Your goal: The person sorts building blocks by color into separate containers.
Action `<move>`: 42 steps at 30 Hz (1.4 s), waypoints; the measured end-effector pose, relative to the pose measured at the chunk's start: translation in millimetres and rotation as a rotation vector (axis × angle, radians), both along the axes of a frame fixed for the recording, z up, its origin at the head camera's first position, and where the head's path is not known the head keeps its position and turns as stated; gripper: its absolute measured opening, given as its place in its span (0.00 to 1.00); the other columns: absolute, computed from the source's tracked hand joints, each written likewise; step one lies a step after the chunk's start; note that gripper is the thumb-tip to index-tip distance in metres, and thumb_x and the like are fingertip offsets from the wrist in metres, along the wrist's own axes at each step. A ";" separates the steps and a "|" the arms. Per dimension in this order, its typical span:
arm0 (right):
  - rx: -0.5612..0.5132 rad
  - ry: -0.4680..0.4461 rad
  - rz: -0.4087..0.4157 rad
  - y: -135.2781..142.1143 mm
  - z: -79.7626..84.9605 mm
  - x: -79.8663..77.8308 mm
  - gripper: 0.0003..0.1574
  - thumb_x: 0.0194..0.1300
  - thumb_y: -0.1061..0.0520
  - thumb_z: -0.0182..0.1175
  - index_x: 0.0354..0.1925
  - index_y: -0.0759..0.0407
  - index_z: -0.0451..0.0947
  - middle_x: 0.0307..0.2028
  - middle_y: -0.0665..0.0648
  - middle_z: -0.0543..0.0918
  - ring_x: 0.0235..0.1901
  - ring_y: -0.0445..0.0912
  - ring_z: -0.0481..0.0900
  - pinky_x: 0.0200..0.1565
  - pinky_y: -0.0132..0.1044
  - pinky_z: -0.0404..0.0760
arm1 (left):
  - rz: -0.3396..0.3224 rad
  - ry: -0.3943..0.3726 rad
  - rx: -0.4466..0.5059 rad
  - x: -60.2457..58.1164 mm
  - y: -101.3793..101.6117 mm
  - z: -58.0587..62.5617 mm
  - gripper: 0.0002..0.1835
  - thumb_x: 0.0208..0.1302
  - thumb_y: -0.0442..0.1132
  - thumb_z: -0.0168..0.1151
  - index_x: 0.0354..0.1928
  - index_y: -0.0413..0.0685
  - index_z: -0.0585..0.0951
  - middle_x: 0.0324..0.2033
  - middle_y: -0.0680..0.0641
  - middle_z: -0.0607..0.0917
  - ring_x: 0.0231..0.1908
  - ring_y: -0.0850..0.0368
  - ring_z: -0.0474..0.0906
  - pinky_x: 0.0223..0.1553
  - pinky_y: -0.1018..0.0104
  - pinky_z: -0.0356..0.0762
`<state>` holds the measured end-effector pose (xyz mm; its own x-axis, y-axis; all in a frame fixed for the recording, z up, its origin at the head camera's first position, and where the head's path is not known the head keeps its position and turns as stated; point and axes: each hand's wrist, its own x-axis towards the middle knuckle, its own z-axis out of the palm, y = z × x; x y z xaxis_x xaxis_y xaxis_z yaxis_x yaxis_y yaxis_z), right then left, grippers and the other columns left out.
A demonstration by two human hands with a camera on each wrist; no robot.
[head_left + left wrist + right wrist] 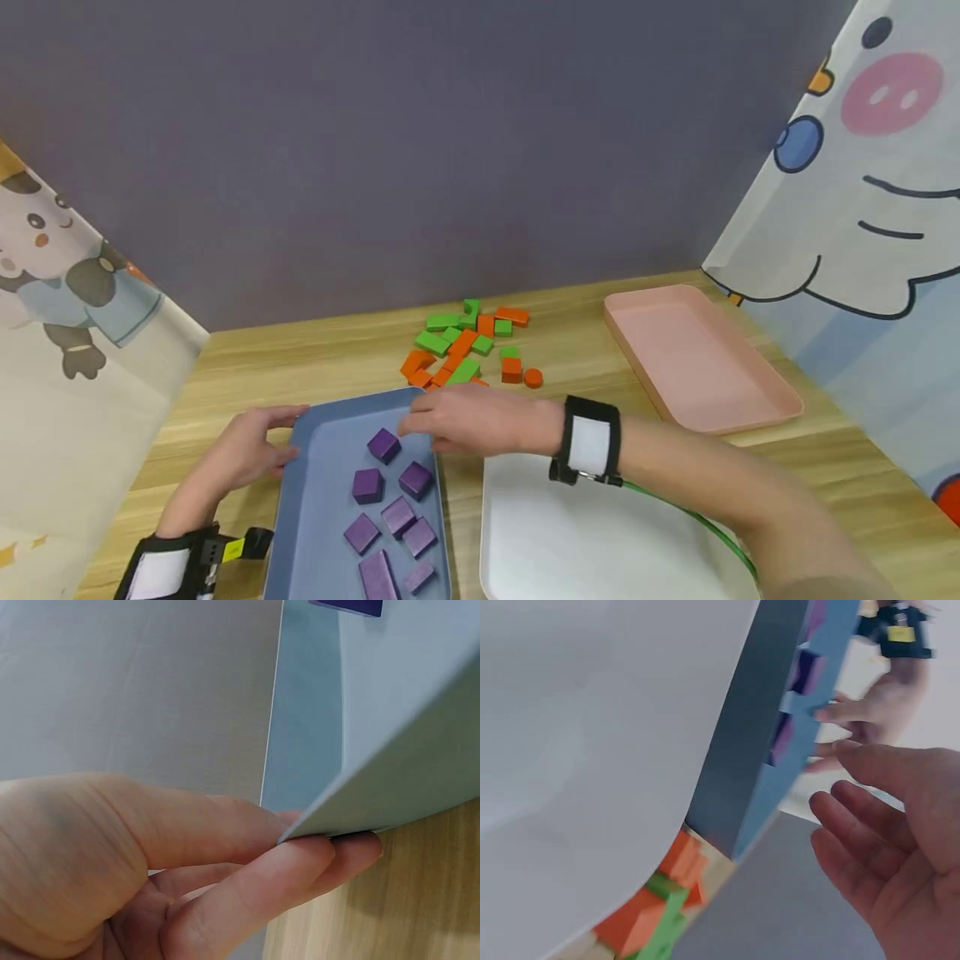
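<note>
A blue tray (315, 492) lies on the table with several purple blocks (367, 486) in it, mostly cubes and one longer piece. On its left side, my left hand (243, 450) holds the rim; the left wrist view shows the tray wall (405, 765) pinched between thumb and fingers. My right hand (472, 417) hovers above the tray's far right edge, close to the farthest purple cube (384, 446). In the right wrist view its fingers (862, 862) are loosely bent, with nothing visible between them and the thumb.
Orange and green blocks (465, 342) lie in a loose pile beyond the blue tray. A white tray (585, 533) sits right of it, under my right forearm. Farther right is a pink tray (697, 358). A grey wall (450, 167) bounds the table's back.
</note>
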<state>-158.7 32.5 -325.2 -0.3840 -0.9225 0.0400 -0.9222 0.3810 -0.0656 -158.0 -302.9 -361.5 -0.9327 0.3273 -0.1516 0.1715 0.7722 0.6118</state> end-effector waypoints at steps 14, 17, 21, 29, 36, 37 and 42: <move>-0.161 -0.040 -0.630 186.7 -5.6 67.6 0.12 0.57 0.54 0.67 0.42 0.49 0.80 0.37 0.47 0.83 0.33 0.38 0.79 0.34 0.32 0.79 | 0.013 0.032 -0.130 1.4 -20.7 1.7 0.35 0.51 0.28 0.66 0.63 0.29 0.68 0.51 0.21 0.76 0.19 0.61 0.81 0.22 0.69 0.78; -0.156 0.025 -0.736 210.7 -11.1 74.9 0.11 0.54 0.53 0.70 0.37 0.47 0.80 0.31 0.43 0.79 0.28 0.35 0.74 0.29 0.31 0.74 | 0.015 0.012 -0.152 1.2 -27.3 4.3 0.35 0.52 0.28 0.65 0.64 0.30 0.67 0.52 0.21 0.76 0.20 0.60 0.81 0.23 0.69 0.79; -0.087 0.042 -0.806 228.7 -17.1 83.0 0.12 0.51 0.49 0.71 0.34 0.44 0.78 0.26 0.40 0.75 0.24 0.33 0.68 0.25 0.30 0.68 | 0.014 0.020 -0.186 1.9 -36.4 7.2 0.34 0.52 0.27 0.65 0.64 0.31 0.67 0.51 0.21 0.76 0.20 0.60 0.81 0.22 0.69 0.79; -0.070 -0.035 -0.855 243.0 -30.0 86.4 0.12 0.50 0.51 0.72 0.34 0.46 0.80 0.25 0.41 0.75 0.24 0.34 0.70 0.27 0.32 0.70 | 0.030 0.041 -0.214 5.7 -48.7 6.6 0.33 0.52 0.27 0.65 0.63 0.30 0.68 0.50 0.21 0.77 0.22 0.58 0.82 0.23 0.67 0.79; -0.130 0.071 -0.777 238.2 -40.6 74.3 0.09 0.48 0.51 0.73 0.24 0.41 0.81 0.24 0.39 0.72 0.25 0.33 0.69 0.28 0.31 0.73 | 0.069 -0.004 -0.228 5.8 -52.9 11.0 0.34 0.53 0.28 0.65 0.63 0.30 0.67 0.52 0.19 0.74 0.26 0.53 0.84 0.26 0.62 0.82; -0.129 0.057 -0.753 235.7 -40.9 71.5 0.10 0.49 0.52 0.73 0.22 0.39 0.79 0.23 0.37 0.71 0.24 0.33 0.67 0.27 0.31 0.72 | 0.071 -0.006 -0.231 6.4 -52.9 11.6 0.34 0.54 0.28 0.65 0.63 0.30 0.67 0.53 0.19 0.74 0.26 0.54 0.83 0.26 0.62 0.82; -0.132 -0.112 -0.614 223.2 -41.4 60.0 0.16 0.58 0.56 0.66 0.21 0.39 0.72 0.18 0.35 0.67 0.20 0.30 0.61 0.27 0.27 0.63 | 0.071 -0.005 -0.234 6.2 -52.1 14.0 0.33 0.54 0.29 0.65 0.63 0.30 0.67 0.52 0.19 0.74 0.22 0.57 0.82 0.26 0.63 0.81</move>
<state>-98.8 255.6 -366.7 -0.8498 -0.5229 0.0668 -0.5230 0.8204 -0.2314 -151.8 -355.0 -347.5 -0.9513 0.2159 -0.2199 0.1089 0.9030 0.4157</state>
